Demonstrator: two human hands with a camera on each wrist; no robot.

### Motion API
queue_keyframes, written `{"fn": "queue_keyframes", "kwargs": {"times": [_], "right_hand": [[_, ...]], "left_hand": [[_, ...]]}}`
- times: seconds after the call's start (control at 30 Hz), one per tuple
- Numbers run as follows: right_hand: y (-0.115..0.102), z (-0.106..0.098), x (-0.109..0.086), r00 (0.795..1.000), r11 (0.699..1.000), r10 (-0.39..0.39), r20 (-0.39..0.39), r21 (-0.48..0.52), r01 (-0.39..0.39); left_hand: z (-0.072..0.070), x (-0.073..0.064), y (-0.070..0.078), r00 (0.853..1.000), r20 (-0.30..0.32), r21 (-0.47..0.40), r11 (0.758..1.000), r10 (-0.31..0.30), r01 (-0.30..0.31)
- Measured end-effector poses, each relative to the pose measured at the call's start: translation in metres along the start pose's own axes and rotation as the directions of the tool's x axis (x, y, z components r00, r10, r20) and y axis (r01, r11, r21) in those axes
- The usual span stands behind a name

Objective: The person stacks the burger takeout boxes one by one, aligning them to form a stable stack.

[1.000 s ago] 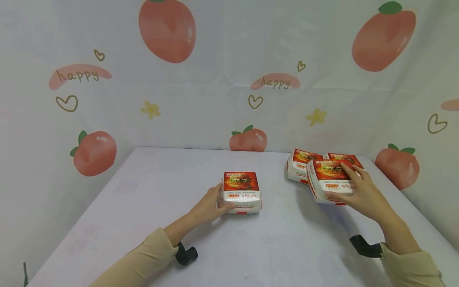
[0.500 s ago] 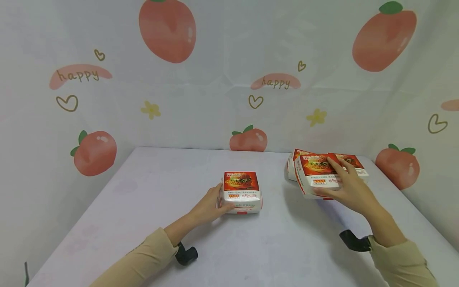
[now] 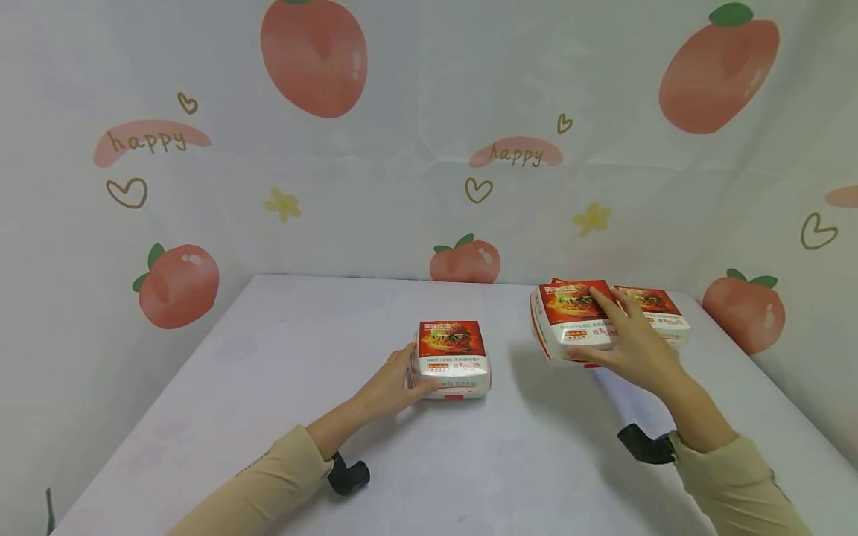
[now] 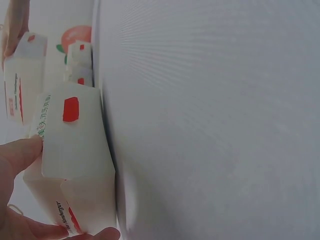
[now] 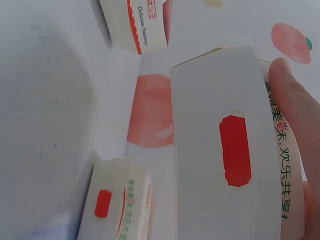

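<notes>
Several white and red burger boxes are in view. Near the middle of the table, my left hand (image 3: pixel 387 383) grips one burger box (image 3: pixel 452 359) by its left side, thumb at the front; this box (image 4: pixel 75 135) rests on the table in the left wrist view. My right hand (image 3: pixel 637 346) holds a second burger box (image 3: pixel 570 320) raised above the table, its shadow falling below and to the left. The red-marked face of that box (image 5: pixel 200 150) fills the middle of the right wrist view, with the thumb along its right edge.
At the back right stands another burger box (image 3: pixel 660 307). One more burger box (image 3: pixel 558 281) is almost hidden behind the raised one. A white cloth wall (image 3: pixel 375 186) printed with fruit rises along the table's back edge. Black camera mounts (image 3: pixel 348 476) hang at both wrists.
My right hand has carried its burger box left and slightly back, now covering most of the rear left box and uncovering the rear right one. My left hand and its box stay put.
</notes>
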State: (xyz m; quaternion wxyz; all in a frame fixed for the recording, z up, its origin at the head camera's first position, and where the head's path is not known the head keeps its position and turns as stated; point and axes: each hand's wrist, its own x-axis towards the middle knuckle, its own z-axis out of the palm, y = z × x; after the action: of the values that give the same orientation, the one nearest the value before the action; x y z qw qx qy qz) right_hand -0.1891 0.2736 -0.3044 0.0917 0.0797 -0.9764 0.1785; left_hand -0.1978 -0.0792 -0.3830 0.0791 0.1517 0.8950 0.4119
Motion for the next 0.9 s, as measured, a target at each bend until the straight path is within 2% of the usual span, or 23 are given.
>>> {"fn": "queue_keyframes", "kwargs": {"times": [0.23,0.57,0.9], "right_hand": [[-0.013,0.005,0.004,0.999,0.999,-0.04,-0.002,0.01,0.04],[-0.028,0.013,0.01,0.996,0.995,-0.089,-0.018,-0.045,0.088],[-0.044,0.02,0.012,0.997,0.995,-0.075,-0.013,-0.06,0.074]], "left_hand": [[0.0,-0.001,0.001,1.0,-0.002,-0.005,1.0,0.005,-0.005],[0.0,0.0,0.001,1.0,-0.015,0.0,1.0,0.025,-0.025],[0.0,-0.001,0.002,1.0,-0.012,0.007,1.0,0.014,-0.014]]}}
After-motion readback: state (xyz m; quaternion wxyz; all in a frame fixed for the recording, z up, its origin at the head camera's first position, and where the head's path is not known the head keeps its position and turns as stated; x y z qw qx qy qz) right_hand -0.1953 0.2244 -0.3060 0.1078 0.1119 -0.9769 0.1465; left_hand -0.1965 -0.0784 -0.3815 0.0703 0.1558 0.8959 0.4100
